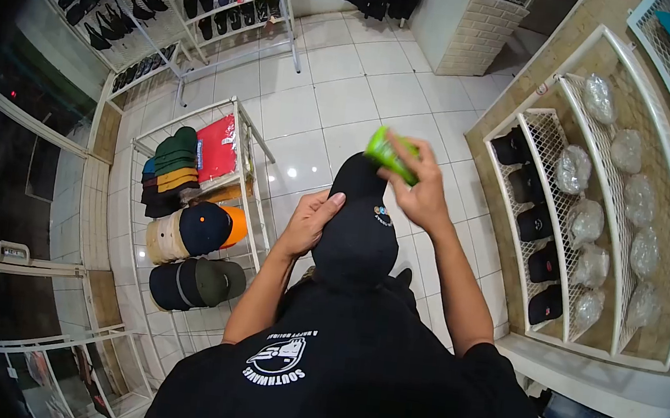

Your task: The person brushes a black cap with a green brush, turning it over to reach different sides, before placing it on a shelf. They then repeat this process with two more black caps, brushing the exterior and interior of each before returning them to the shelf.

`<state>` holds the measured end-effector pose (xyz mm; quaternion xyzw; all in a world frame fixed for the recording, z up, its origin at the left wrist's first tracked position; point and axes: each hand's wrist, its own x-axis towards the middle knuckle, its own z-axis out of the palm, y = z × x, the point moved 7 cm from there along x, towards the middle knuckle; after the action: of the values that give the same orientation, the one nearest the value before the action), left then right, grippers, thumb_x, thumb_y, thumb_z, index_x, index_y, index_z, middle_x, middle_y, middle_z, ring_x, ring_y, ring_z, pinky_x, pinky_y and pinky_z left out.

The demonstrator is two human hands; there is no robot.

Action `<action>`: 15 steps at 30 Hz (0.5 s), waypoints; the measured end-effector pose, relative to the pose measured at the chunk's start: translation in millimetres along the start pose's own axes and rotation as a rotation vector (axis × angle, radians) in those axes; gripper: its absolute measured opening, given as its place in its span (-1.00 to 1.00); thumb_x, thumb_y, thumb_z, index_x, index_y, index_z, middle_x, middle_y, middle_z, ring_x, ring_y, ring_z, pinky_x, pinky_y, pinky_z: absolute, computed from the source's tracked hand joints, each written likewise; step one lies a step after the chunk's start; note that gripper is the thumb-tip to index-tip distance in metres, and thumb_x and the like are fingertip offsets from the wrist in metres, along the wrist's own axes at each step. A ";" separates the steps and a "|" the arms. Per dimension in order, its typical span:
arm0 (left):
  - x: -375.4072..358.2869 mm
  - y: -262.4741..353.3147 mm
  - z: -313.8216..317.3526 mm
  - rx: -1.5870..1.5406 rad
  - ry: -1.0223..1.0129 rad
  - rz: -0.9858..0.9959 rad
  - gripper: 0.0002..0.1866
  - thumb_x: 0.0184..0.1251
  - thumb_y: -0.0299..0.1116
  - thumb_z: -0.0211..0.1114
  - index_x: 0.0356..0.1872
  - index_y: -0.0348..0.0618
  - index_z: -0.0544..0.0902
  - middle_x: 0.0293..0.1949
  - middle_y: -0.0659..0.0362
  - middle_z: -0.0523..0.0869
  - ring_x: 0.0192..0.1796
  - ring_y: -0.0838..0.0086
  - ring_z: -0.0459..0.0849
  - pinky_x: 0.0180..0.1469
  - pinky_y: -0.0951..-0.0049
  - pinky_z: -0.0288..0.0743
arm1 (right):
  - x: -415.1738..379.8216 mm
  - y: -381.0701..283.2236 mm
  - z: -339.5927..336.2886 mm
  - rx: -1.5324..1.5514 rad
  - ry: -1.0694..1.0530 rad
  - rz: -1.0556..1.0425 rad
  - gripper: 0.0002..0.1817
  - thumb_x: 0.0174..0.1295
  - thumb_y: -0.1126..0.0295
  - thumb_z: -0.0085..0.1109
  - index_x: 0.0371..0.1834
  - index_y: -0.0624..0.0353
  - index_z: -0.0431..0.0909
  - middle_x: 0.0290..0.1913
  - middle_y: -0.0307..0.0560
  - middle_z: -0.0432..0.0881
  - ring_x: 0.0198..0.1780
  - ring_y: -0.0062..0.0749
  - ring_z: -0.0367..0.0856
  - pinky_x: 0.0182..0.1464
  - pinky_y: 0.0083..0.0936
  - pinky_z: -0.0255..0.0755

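A black cap [360,240] with a small coloured logo and lettering is held in front of my chest, its brim pointing away from me. My left hand [311,219] grips it at the left edge, thumb on top near the brim. In my right hand [419,187] is a bright green brush-like tool [386,151], held over the right side of the brim. My fingers wrap around it and hide part of its shape.
To my left, a white wire rack [234,109] carries stacked caps [204,228] and a red packet [215,147]. On the right, slanted white shelves [585,235] hold black caps [545,264] and clear plastic-wrapped bundles [638,200]. Sandals [226,2] fill racks at the back.
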<state>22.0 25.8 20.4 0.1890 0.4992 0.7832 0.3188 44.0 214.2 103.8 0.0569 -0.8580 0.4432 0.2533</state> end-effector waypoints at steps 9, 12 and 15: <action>0.0 -5.7 -5.7 -0.035 -0.003 0.012 -0.63 0.72 -0.27 0.06 0.21 -0.39 0.61 -0.05 0.21 0.77 -0.07 0.65 0.70 0.01 0.58 0.61 | -1.2 9.6 -1.1 0.021 0.103 0.091 -0.28 0.08 0.48 0.46 0.41 -0.13 0.59 0.11 0.11 0.58 0.15 0.03 0.55 0.23 -0.19 0.47; 1.6 0.8 -2.5 -0.006 0.035 0.086 -0.65 0.72 -0.27 0.06 0.16 -0.37 0.63 -0.08 0.24 0.76 -0.09 0.68 0.68 -0.01 0.61 0.59 | -17.3 -27.3 13.8 -0.079 -0.086 -0.158 -0.24 0.05 0.52 0.49 0.42 -0.13 0.59 0.12 0.08 0.57 0.17 -0.04 0.56 0.23 -0.28 0.46; -4.1 -2.5 -5.1 0.031 0.030 0.045 -0.66 0.72 -0.27 0.06 0.13 -0.37 0.64 -0.09 0.25 0.75 -0.11 0.69 0.66 -0.03 0.61 0.58 | -14.6 -11.2 13.5 -0.002 -0.076 -0.109 -0.26 0.06 0.50 0.49 0.42 -0.10 0.58 0.12 0.09 0.58 0.17 -0.04 0.57 0.22 -0.26 0.47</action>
<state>22.6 20.3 16.1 0.1931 0.5118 0.7850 0.2908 55.1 194.9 98.5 0.1200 -0.8630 0.4255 0.2444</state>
